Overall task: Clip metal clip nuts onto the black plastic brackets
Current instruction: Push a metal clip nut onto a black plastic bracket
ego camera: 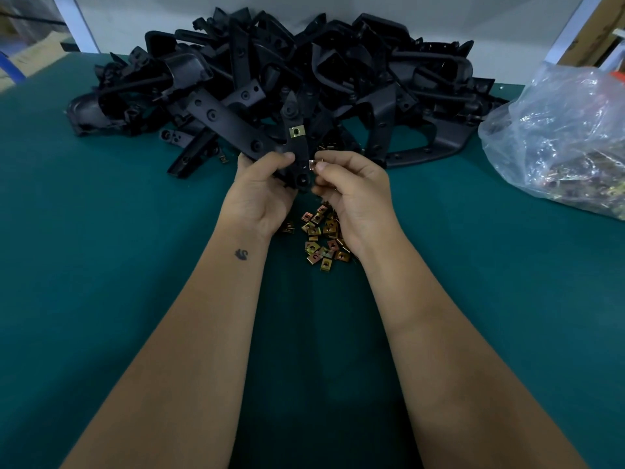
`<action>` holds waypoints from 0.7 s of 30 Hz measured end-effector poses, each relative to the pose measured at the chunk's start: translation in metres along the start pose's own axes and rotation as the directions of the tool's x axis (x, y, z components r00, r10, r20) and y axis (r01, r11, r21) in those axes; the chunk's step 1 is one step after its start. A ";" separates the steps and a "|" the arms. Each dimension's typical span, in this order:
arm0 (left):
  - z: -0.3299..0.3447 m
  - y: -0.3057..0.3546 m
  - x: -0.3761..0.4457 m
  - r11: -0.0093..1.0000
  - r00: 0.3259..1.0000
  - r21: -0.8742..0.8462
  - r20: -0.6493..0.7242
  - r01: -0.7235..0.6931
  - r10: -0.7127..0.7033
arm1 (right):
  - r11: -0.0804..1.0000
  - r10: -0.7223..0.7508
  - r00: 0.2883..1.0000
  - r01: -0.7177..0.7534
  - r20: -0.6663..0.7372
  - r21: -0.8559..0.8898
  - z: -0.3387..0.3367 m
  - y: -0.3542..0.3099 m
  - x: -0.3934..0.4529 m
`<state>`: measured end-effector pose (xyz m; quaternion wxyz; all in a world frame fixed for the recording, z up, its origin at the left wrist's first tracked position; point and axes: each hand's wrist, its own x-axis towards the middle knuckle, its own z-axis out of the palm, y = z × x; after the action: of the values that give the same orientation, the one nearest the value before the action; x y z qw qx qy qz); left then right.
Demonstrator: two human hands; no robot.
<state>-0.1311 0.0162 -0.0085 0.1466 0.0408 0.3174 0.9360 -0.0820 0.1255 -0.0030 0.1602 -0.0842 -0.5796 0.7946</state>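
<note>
My left hand (262,191) grips a black plastic bracket (297,148) near its lower end and holds it upright above the green table. One brass clip nut (297,131) sits clipped on the bracket higher up. My right hand (351,194) pinches another clip nut (313,165) between thumb and forefinger, right against the bracket's right edge. Several loose clip nuts (321,236) lie in a small heap on the table under my hands.
A big pile of black brackets (287,72) fills the back of the green table (101,214). A clear plastic bag (561,140) with more clip nuts lies at the right. Cardboard boxes stand beyond both back corners.
</note>
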 end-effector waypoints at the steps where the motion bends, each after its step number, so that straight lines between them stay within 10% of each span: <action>1: 0.000 0.000 0.000 1.000 1.000 0.002 -0.007 -0.008 0.008 | 1.000 0.002 1.000 -0.002 0.002 -0.006 0.000 0.000 0.000; 21: 0.005 -0.005 -0.002 0.988 0.998 0.147 0.052 -0.035 0.027 | 0.998 -0.014 0.997 0.019 -0.079 0.068 -0.001 -0.001 0.003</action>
<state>-0.1267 0.0222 -0.0080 0.1363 0.0798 0.3816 0.9107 -0.0842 0.1271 -0.0025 0.1924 -0.1051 -0.5460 0.8086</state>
